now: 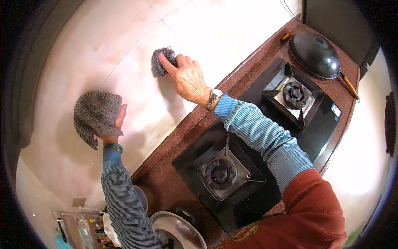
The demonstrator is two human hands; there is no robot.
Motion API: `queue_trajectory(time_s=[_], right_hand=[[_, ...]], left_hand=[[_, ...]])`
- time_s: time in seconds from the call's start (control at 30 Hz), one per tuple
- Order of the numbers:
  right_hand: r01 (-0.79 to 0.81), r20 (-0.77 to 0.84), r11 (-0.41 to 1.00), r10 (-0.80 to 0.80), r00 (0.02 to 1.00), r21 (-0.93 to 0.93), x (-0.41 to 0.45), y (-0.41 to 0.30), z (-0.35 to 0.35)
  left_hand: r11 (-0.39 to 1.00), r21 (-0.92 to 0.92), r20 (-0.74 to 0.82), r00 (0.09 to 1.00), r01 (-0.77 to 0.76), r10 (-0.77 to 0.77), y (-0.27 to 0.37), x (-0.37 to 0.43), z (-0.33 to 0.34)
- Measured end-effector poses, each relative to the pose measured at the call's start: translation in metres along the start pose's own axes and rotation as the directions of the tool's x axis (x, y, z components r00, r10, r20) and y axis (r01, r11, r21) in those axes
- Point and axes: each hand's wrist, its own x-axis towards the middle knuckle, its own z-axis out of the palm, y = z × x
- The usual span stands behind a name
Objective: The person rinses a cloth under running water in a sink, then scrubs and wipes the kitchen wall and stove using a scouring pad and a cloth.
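Observation:
Both my hands reach up to the light tiled wall point(133, 102) behind the stove. My right hand point(190, 76), with a metal watch at the wrist, presses a grey steel-wool scouring pad point(159, 67) to the tiles, fingers on top of it. To the left, my left hand point(120, 119) holds a grey knitted cloth point(98, 112) against the wall; the cloth covers most of the fingers, and a green bangle circles the wrist.
A black two-burner gas hob point(255, 109) lies in a reddish-brown countertop point(192, 124). An overturned wok point(314, 54) with wooden handles rests at the upper right. A glass-lidded pot point(192, 232) stands at the bottom, near bottles and a utensil rack point(74, 214).

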Motion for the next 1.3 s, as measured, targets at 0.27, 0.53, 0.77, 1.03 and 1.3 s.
queue_trajectory(time_s=[0.27,0.53,0.77,1.03,1.3], right_hand=[[-0.229,-0.157,0.969,0.241,0.958,0.088,0.007,0.078,0.0],[-0.441,0.002,0.885,0.445,0.895,0.152,-0.023,0.118,0.003],[-0.256,-0.204,0.966,0.254,0.945,0.014,0.022,0.094,-0.006],[-0.405,-0.01,0.899,0.412,0.911,0.166,0.022,0.097,-0.017],[-0.421,-0.08,0.892,0.438,0.895,0.164,0.007,0.09,-0.007]], left_hand=[[0.987,0.16,0.015,1.0,-0.027,0.025,-0.003,0.0,0.003],[0.97,0.237,0.038,0.998,-0.057,0.049,-0.012,0.006,0.0],[0.931,0.349,0.057,0.994,-0.104,0.09,-0.019,0.009,0.003],[0.8,0.556,0.104,0.973,-0.227,0.204,-0.005,0.004,-0.003],[0.429,0.804,0.284,0.899,-0.413,0.334,-0.002,0.021,-0.005]])
